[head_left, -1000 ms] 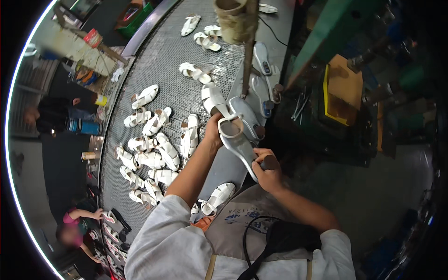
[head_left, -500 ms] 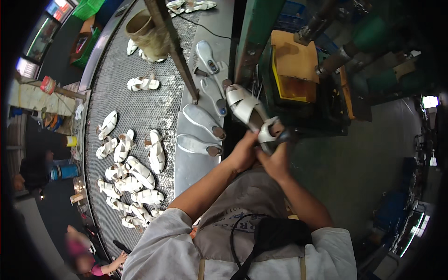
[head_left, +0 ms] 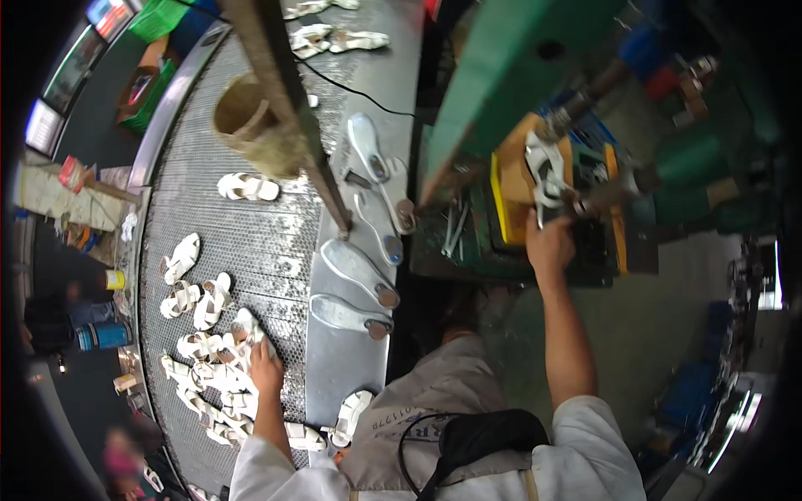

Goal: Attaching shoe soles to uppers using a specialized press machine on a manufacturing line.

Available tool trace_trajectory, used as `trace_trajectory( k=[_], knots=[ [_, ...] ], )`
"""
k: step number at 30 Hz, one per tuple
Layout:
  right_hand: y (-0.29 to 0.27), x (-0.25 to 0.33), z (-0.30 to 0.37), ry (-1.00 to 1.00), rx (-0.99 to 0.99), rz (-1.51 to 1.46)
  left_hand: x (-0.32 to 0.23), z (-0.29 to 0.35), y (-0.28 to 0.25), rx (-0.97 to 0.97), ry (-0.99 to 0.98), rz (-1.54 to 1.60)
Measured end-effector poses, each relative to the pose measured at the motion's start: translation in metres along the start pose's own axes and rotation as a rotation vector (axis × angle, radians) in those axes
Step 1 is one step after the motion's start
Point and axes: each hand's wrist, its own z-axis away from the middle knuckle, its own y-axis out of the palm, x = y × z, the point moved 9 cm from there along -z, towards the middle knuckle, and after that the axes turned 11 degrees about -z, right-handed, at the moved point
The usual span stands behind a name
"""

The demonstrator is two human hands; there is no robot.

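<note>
My right hand (head_left: 550, 247) reaches into a green machine and grips a white strappy sandal (head_left: 546, 171) by one end. The sandal lies over a tan pad (head_left: 511, 179) with a yellow edge, beside a metal rod (head_left: 606, 194) of the machine. On the other side, my left hand (head_left: 266, 367) has its fingers closed on another white sandal (head_left: 245, 328) at the edge of a pile of white sandals (head_left: 225, 380) on a mesh conveyor belt (head_left: 271, 275). Part of that sandal is hidden by the hand.
Several grey sole-shaped pieces (head_left: 351, 317) with brown heel ends lie on a metal ledge (head_left: 342, 376). A worn bucket (head_left: 255, 125) stands behind a slanted metal post (head_left: 288, 100). Two sandals (head_left: 351, 417) lie near my body. Another person (head_left: 125, 463) is at the lower left.
Both hands held one sandal before me. My right hand has carried it to the machine's pad, while my left hand let go and moved left to another sandal. The view has shifted.
</note>
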Motion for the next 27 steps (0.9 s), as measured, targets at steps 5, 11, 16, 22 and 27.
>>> trace_trajectory(
  k=[5,11,16,22,27],
  knots=[
    [0.102,0.032,-0.041,0.035,0.268,0.122,0.064,-0.017,0.067,0.459,-0.226,-0.199],
    [0.070,0.013,-0.085,-0.156,-0.113,0.121,0.040,-0.273,0.052,0.593,0.165,0.105],
    [0.111,0.025,-0.075,-0.249,-0.353,-0.115,0.166,-0.512,-0.065,-0.371,-0.144,0.344],
    [0.136,0.055,-0.078,-0.190,-0.229,-0.135,0.254,-0.599,0.042,-0.079,-0.134,-0.058],
    [0.116,0.013,-0.057,-0.247,-0.281,-0.110,0.165,-0.550,0.065,0.238,-0.113,-0.018]
  ],
)
